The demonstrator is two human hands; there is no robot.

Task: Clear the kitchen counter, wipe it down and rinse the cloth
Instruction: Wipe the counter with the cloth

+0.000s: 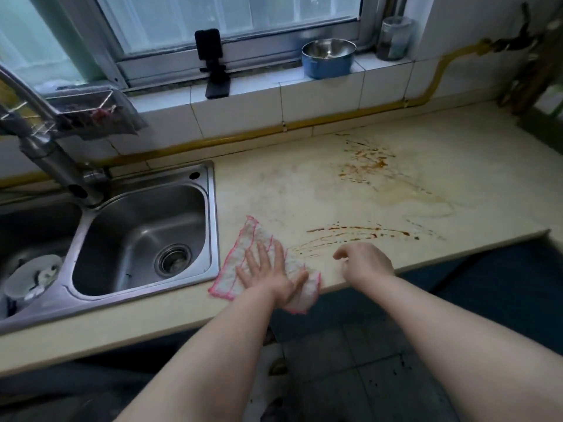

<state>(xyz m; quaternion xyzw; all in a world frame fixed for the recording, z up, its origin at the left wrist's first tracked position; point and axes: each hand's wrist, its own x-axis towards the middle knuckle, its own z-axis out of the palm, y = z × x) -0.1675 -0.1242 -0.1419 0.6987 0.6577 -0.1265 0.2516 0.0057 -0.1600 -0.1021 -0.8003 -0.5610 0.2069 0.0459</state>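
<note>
Pressing cloth [245, 240] on counter [320, 190], left hand [269, 277] fingers spread; right hand [367, 263] fingers loosely curled, empty.

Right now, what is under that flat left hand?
The left hand presses a white, pink-edged cloth flat on the cream counter. Any stain beneath the cloth is hidden.

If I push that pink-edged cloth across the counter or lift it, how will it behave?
Probably floppy: the cloth lies flat under the left hand, and its near corner hangs over the counter edge. Likely light, so it should slide only while pressed and may bunch up.
</note>
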